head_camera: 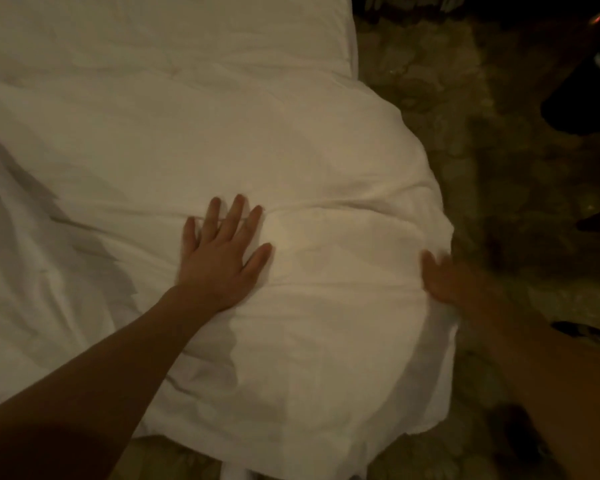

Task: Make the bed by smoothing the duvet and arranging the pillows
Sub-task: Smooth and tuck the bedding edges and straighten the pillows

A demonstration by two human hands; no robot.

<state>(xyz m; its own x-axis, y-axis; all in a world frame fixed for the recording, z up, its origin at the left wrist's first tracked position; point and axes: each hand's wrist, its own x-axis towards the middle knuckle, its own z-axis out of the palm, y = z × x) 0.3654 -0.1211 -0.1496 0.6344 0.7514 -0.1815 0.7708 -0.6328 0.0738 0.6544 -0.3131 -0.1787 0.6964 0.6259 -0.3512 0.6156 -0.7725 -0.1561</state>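
Note:
A white duvet [194,133] covers the bed and bulges over its near right corner, with creases running across the middle. My left hand [220,258] lies flat on the duvet, palm down, fingers spread. My right hand [447,280] is blurred and rests against the duvet's right edge where it hangs over the side of the bed. Its fingers look spread rather than gripping. No pillow is clearly in view.
Patterned dark carpet [492,140] runs along the right of the bed. Dark furniture [582,98] stands at the upper right, and a shiny dark object [589,336] sits near my right forearm. The room is dim.

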